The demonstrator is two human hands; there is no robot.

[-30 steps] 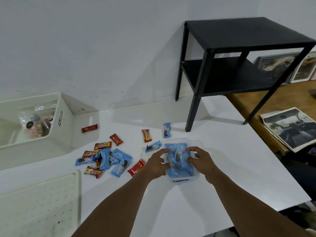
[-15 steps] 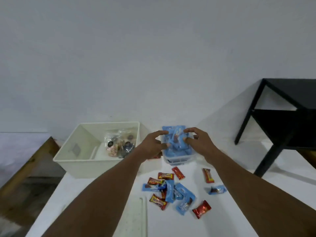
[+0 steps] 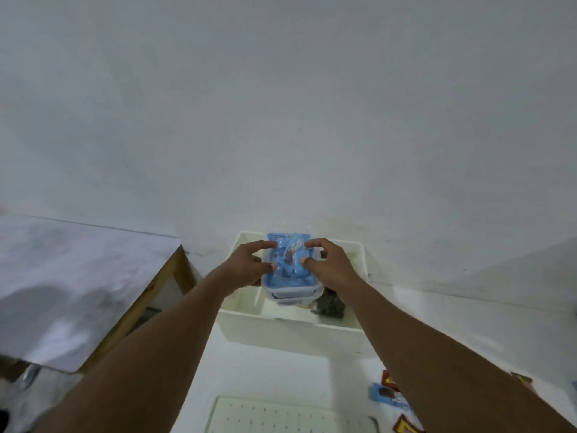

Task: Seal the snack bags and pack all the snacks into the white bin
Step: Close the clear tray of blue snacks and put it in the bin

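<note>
- A plain white wall (image 3: pixel 281 104) fills the upper half of the view.
- A white table (image 3: pixel 452 323) runs along the wall, and everything for the task sits on it.
- To the left, apart from the table, stands a wooden side table (image 3: pixel 175 276) under a pale sheet. It plays no part here.
- The white bin (image 3: pixel 290 332) stands open at the back of the table against the wall. The step in hand looks like packing: a filled bag is held over the bin's opening, not yet set down.
- A white perforated tray (image 3: pixel 274 417) lies on the table in front of the bin, under the forearms.
- The clear bag of blue snacks (image 3: pixel 288 276) hangs above the middle of the bin. Its seal cannot be made out.
- The left hand (image 3: pixel 246 267) and right hand (image 3: pixel 327 264) hold the bag from either side, with fingers curled over its top and thumbs pressing in.
- A dark snack pack (image 3: pixel 331 304) already lies in the bin's right part, just beside the bag. The next move likely calls for lowering the bag into the free left part, then letting go.
- Loose wrapped snacks (image 3: pixel 387 396), blue and red, lie at the lower right and are not yet packed.
</note>
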